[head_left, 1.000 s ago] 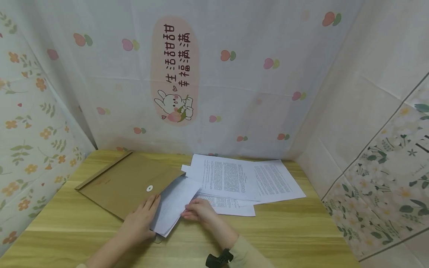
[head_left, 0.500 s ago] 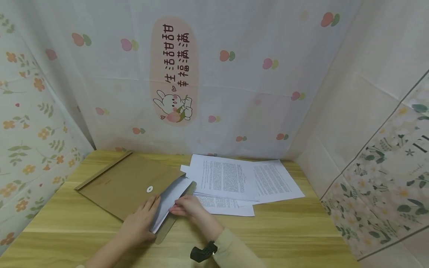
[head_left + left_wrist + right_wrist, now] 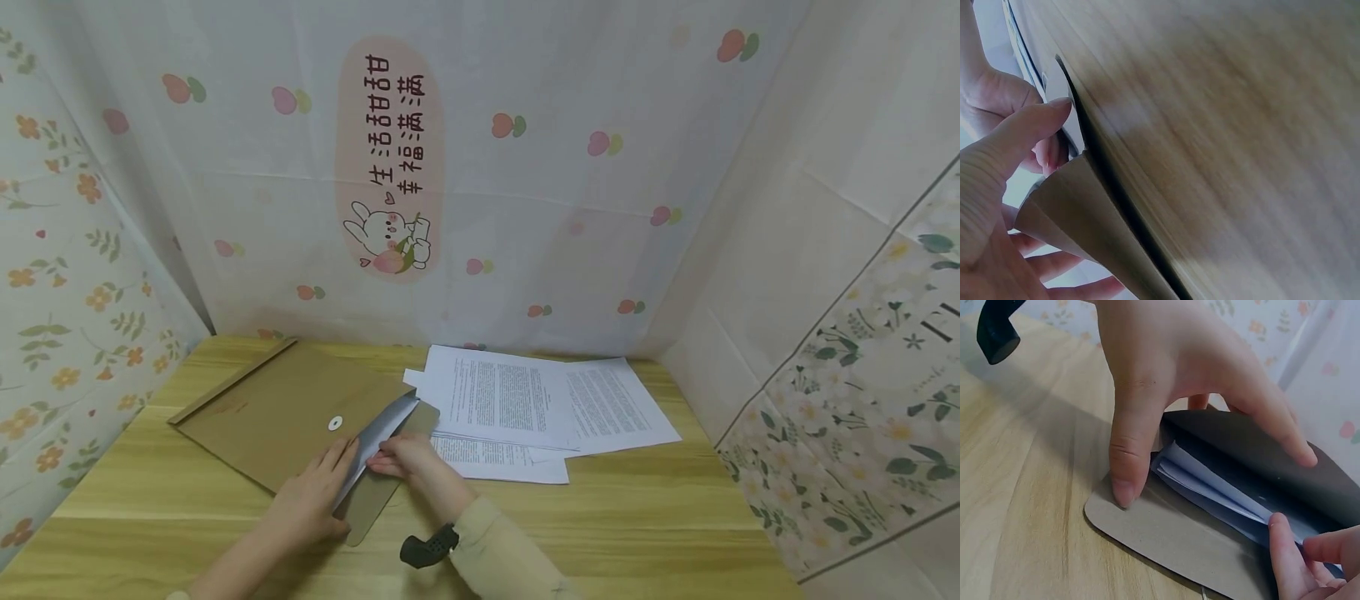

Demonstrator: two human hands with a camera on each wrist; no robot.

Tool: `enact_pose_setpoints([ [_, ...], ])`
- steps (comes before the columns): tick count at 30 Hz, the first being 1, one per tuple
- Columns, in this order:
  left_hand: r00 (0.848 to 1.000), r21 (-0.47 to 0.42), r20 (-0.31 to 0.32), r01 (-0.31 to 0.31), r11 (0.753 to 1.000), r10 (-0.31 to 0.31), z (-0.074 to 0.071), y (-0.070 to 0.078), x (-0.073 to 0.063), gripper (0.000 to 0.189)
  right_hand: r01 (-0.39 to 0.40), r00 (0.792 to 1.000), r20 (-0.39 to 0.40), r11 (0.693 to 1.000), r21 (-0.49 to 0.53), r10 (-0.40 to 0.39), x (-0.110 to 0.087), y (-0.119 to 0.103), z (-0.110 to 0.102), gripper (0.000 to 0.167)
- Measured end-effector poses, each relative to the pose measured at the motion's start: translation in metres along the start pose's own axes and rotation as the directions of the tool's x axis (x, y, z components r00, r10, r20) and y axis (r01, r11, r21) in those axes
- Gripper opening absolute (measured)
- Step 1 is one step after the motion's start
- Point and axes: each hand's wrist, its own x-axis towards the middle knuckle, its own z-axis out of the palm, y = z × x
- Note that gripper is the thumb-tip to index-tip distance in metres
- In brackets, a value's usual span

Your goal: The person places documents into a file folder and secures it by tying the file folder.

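A brown kraft document envelope (image 3: 277,408) lies slanted on the table, its mouth facing right and its flap (image 3: 382,496) folded out. A stack of white papers (image 3: 382,429) sits mostly inside, only its edge showing. My left hand (image 3: 311,492) holds the mouth's near corner. In the right wrist view the left thumb (image 3: 1127,481) presses on the flap while the fingers lie over the upper panel. My right hand (image 3: 416,467) pinches the papers' outer edge at the opening. Part of the right hand (image 3: 1004,100) shows behind the left thumb in the left wrist view.
Several printed sheets (image 3: 517,408) lie overlapping at the back right of the wooden table (image 3: 615,525). A white button (image 3: 335,423) is on the envelope's panel. Patterned cloth (image 3: 480,192) stands behind the table and at both sides. A black device (image 3: 429,547) is on the right wrist.
The papers have slid leftward into the envelope, with the right hand moving along with them. More of the flap is uncovered. The left hand stays in place.
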Motion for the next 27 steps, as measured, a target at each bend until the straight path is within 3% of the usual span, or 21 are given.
enact_pose_setpoints([
  [6,1.000,-0.005,0.001,0.002,1.000,-0.002,-0.001,-0.001,0.000,0.115,0.018,1.000,-0.012,1.000,-0.004,-0.018,0.004,0.001,0.003,0.007],
  [17,1.000,-0.009,0.014,0.000,1.000,0.001,0.001,0.000,0.000,0.111,0.037,0.999,-0.008,0.993,-0.115,-0.038,0.003,0.003,-0.006,0.013],
  [27,0.998,-0.034,0.066,0.017,0.999,-0.014,0.000,0.002,-0.004,0.072,0.069,0.998,0.011,0.993,-0.097,-0.069,-0.008,0.000,-0.037,0.025],
])
